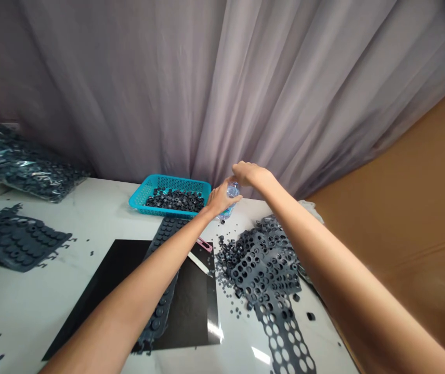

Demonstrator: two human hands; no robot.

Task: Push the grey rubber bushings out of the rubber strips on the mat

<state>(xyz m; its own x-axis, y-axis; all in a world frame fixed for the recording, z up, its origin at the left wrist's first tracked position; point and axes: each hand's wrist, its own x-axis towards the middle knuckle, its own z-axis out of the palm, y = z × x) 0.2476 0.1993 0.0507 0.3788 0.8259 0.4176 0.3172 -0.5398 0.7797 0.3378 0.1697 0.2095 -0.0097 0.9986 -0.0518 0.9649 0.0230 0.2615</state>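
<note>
Beyond the basket's right corner, my left hand [219, 198] is wrapped round a clear plastic bottle [233, 191]. My right hand [246, 173] is closed with bent fingers over the bottle's top end; whatever its fingertips grip is hidden. Below my left forearm, a dark grey rubber strip [162, 306] with rows of round studs lies on a black mat [193, 317]. A white pen-like tool [200, 264] and a pink-handled tool [205, 244] lie beside the strip, partly covered by my forearm.
A blue basket [139, 206] holds small black rubber pieces. Punched-out rubber sheets [265, 265] and loose bits are heaped at right. More studded sheets [23, 239] lie at left, near a clear bag [31, 166] of black pieces. A grey curtain [148, 93] hangs behind; brown cardboard [402, 223] stands at right.
</note>
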